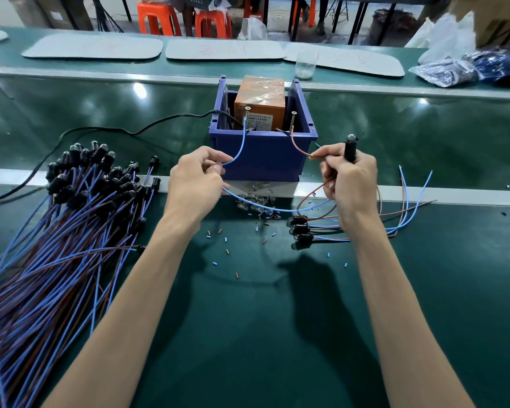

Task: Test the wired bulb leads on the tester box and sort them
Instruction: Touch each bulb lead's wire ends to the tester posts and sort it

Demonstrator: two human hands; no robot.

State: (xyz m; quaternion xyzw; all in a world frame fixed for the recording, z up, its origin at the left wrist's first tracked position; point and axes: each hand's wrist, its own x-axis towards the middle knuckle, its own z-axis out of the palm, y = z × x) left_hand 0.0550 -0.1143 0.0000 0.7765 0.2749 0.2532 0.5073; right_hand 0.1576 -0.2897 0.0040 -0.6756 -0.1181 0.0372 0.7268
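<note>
A: What are the hands doing?
B: Both busy. The left hand (196, 175) pinches the blue wire (242, 142), whose tip runs up to the left screw (246, 110). The right hand (351, 178) curls round the socket (350, 151), bulb (351, 139) up, and also pinches the brown wire (299, 148), tip at the foot of the right screw (292, 122).
A: Why split them?
B: One lead per terminal, I'd say. Upright keeps the bulb in view. It looks dark, and I can't tell if brown makes contact.
A: Where's the tester (259, 95)?
B: Orange box in the blue bin (265, 160), just beyond the hands. Black cord (130, 131) runs off left.
A: And the sorting?
B: Big pile (80, 201) outside the left arm, probably untested. There's a small group (299, 231) under the right wrist with wires fanned right, probably done. Pass or fail, can't tell.
A: Anything else?
B: Loose glass bulbs (256, 199) and insulation bits (227, 251) on the table (277, 319) between the arms.
</note>
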